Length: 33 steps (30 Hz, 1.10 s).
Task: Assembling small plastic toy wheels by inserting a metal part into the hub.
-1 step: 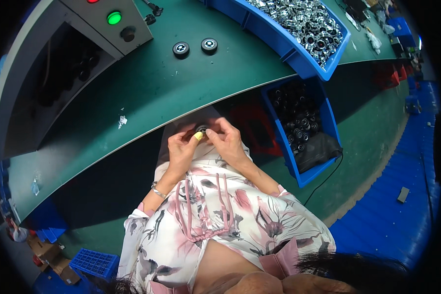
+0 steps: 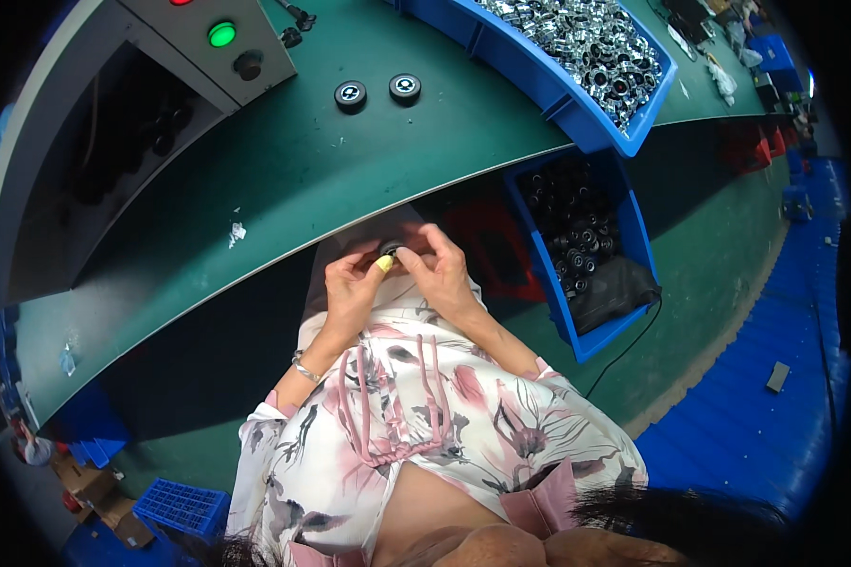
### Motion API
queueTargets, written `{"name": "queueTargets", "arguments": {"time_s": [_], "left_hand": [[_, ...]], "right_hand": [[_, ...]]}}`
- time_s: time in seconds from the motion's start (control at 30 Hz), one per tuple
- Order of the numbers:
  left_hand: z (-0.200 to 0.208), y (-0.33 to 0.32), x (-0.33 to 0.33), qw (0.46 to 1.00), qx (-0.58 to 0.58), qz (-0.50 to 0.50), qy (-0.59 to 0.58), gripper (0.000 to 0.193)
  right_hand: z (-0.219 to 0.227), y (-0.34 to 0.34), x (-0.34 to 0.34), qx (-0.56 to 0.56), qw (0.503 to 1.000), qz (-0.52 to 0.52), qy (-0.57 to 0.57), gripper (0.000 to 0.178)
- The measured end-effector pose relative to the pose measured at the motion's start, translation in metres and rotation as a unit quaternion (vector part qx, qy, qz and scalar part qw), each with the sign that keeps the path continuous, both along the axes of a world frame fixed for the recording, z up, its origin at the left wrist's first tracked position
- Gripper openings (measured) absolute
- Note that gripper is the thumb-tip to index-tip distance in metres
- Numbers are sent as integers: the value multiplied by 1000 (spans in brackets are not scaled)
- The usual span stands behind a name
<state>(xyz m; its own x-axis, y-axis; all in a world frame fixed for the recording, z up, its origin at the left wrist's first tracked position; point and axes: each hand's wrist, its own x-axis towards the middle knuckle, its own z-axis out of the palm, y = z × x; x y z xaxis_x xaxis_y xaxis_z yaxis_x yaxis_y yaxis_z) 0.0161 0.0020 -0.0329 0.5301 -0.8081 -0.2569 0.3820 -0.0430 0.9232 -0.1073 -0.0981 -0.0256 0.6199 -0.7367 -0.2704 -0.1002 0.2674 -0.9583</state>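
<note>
Close to my lap, just off the table's front edge, both hands pinch a small black wheel [image 2: 390,248], mostly hidden by my fingers. My left hand [image 2: 352,288] grips it from the left, a yellow covering on its thumb tip. From the right, my right hand [image 2: 437,274] closes thumb and fingers on the same piece. Two black wheels [image 2: 350,95] with silvery hub faces lie side by side on the green table [image 2: 293,180] beyond my hands.
A grey machine [image 2: 184,42] with a lit green button stands at the left. On the table's far right is a blue bin [image 2: 563,99] of shiny metal rings. Below the edge, another blue bin [image 2: 567,317] holds many black wheels and a dark cloth or bag. White scraps [image 2: 237,231] dot the tabletop.
</note>
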Motion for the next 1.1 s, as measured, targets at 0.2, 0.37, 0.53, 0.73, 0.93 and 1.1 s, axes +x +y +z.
{"name": "queueTargets", "arguments": {"time_s": [0.2, 0.37, 0.53, 0.73, 0.93, 1.1], "left_hand": [[-2, 1, 4, 992, 8, -80, 100, 30], [7, -3, -1, 972, -28, -47, 226, 33], [3, 1, 1, 992, -3, -67, 111, 29], [-12, 7, 0, 997, 36, -58, -47, 18], [9, 5, 0, 992, 74, -60, -84, 18], [2, 1, 2, 997, 34, -62, 40, 23]], "right_hand": [[-6, 0, 2, -149, 986, -33, -60, 18], [-6, -9, -3, -386, 923, 1, 12, 20], [2, -10, -3, -368, 928, 33, 48, 30], [-20, -8, -4, -427, 896, 117, 18, 35], [-18, 0, -6, -386, 913, 126, 38, 35], [-16, -3, -6, -263, 964, 30, 38, 34]]}}
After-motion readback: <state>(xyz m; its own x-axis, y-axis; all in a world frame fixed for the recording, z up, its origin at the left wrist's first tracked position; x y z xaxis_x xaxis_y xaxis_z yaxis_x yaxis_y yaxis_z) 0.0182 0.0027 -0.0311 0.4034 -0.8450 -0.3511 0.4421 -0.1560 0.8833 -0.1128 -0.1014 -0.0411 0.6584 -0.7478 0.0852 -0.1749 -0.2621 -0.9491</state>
